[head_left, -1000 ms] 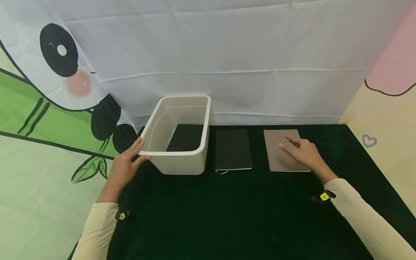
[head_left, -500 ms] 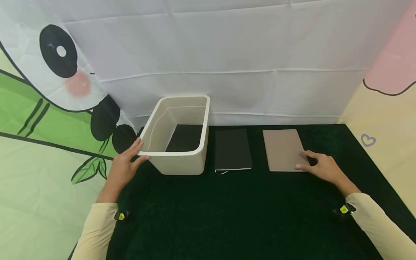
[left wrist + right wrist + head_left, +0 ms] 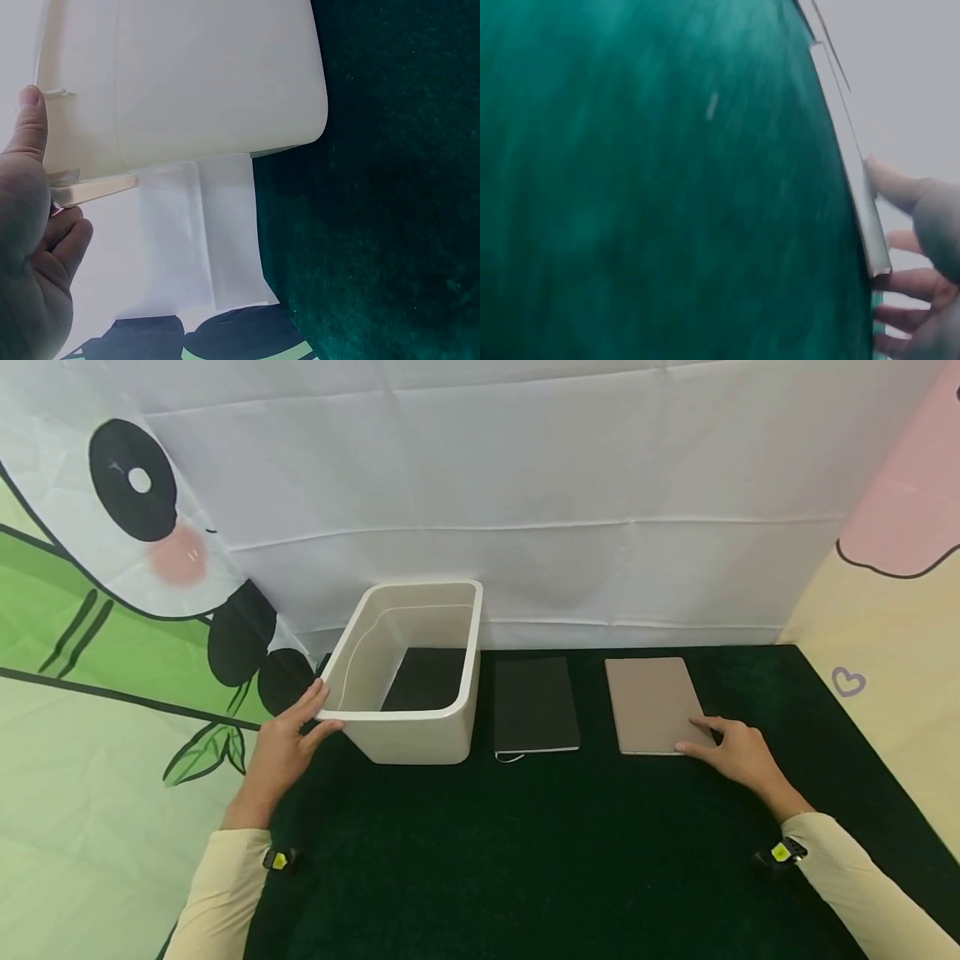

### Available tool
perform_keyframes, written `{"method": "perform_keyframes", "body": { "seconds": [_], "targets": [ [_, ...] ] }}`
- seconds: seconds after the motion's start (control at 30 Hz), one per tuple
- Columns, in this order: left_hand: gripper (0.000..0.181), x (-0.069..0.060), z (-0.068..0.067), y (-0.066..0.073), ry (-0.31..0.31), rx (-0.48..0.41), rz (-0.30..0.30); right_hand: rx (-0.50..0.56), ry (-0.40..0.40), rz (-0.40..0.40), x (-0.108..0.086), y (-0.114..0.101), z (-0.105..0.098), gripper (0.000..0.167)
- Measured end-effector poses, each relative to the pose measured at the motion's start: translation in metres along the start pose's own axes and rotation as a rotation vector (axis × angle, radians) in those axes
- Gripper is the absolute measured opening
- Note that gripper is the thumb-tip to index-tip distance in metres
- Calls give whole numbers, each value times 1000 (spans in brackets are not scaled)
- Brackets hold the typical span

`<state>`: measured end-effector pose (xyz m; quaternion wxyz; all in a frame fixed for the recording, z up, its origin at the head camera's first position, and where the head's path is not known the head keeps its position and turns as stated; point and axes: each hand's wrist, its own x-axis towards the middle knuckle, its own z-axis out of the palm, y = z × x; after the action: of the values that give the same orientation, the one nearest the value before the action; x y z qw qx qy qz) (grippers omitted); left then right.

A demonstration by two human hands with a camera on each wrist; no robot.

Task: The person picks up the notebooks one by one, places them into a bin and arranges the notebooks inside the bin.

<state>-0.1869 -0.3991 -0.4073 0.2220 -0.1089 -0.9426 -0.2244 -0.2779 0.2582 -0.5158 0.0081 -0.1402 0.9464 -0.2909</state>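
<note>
A white plastic bin (image 3: 420,739) stands on the dark green cloth, with a flat black item (image 3: 426,681) inside at its bottom. My left hand (image 3: 281,752) holds the bin's near left corner, thumb on the front rim and fingers along the left side. The thumb against the bin wall (image 3: 202,75) also shows in the left wrist view. To the right, a pinkish-beige notebook (image 3: 652,702) lies flat. At its near right corner, my right hand (image 3: 738,752) touches it with spread thumb and fingers. In the right wrist view, fingers are beside the notebook's edge (image 3: 847,157).
A black notebook (image 3: 535,706) with a white ribbon lies flat between the bin and the beige notebook. White fabric (image 3: 562,527) hangs right behind the table's back edge. Printed cartoon cloth (image 3: 112,635) borders the left side, and yellow and pink cloth (image 3: 885,635) the right.
My right hand has moved from above the beige notebook to its near right corner, then slightly left onto it. The left hand has stayed on the bin's corner.
</note>
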Motion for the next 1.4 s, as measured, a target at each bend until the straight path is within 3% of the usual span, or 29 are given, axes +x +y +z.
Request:
{"method": "perform_keyframes", "body": {
  "seconds": [0.4,0.63,0.73,1.0,1.23,1.4],
  "targets": [
    [66,1,2,0,17,2,11,56,-23,133,9,-23,-7,70],
    [66,1,2,1,-5,-2,-13,267,-155,254,20,-23,-21,102],
    [65,1,2,1,-3,0,-10,355,-200,291,23,-27,-26,105],
    [63,0,1,-2,22,4,32,497,-231,296,24,-31,-37,90],
    [64,0,1,-3,16,1,28,771,-213,347,24,-28,-42,83],
    [63,0,0,-4,17,9,30,1040,-208,432,22,-27,-43,29]
  ]
}}
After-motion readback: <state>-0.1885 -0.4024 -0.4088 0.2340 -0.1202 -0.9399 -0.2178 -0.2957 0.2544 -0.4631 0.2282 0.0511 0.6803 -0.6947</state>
